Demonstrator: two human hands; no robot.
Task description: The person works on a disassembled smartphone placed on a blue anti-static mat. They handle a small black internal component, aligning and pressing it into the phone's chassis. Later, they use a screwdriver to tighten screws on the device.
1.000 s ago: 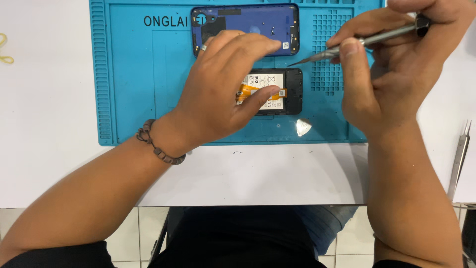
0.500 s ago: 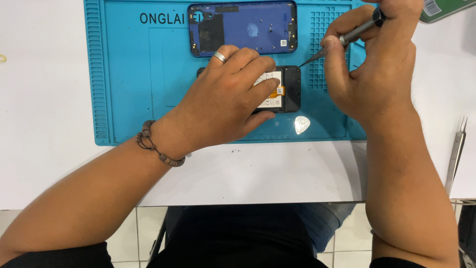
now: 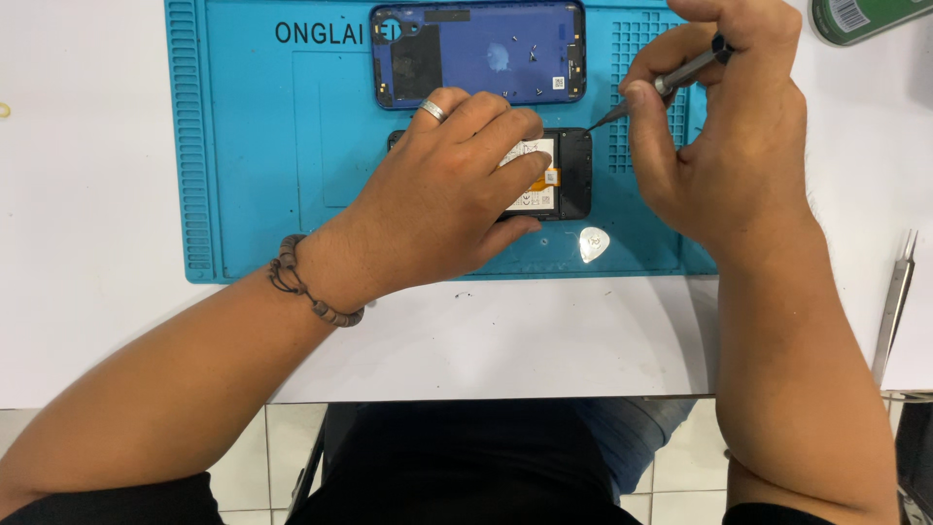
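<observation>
One blue silicone work mat [image 3: 253,146] lies on one white table [image 3: 87,194]. On the mat are two phone parts: one blue plastic back cover [image 3: 486,53], inner face up, at the far edge, and just nearer, one opened black smartphone [image 3: 569,170] showing a white battery label and an orange flex strip. One small silvery teardrop-shaped pick [image 3: 591,243] lies on the mat just in front of the phone. Several tiny screws rest inside the cover; their number is too small to count.

The left hand [image 3: 447,199], with one ring and one beaded bracelet [image 3: 311,292] at the wrist, lies flat over the phone, fingers spread and pressing down, thumb along its near edge; it grips nothing but pins the phone to the mat. The right hand [image 3: 724,146] is closed around one slim grey metal screwdriver [image 3: 671,83], pinched between thumb and fingers, its tip angled down to the phone's upper right corner.

The left hand hides most of the phone's left part. One green cylindrical object [image 3: 865,17] is cut off at the upper right corner. One pair of metal tweezers [image 3: 894,301] lies at the right table edge, partly out of view.
</observation>
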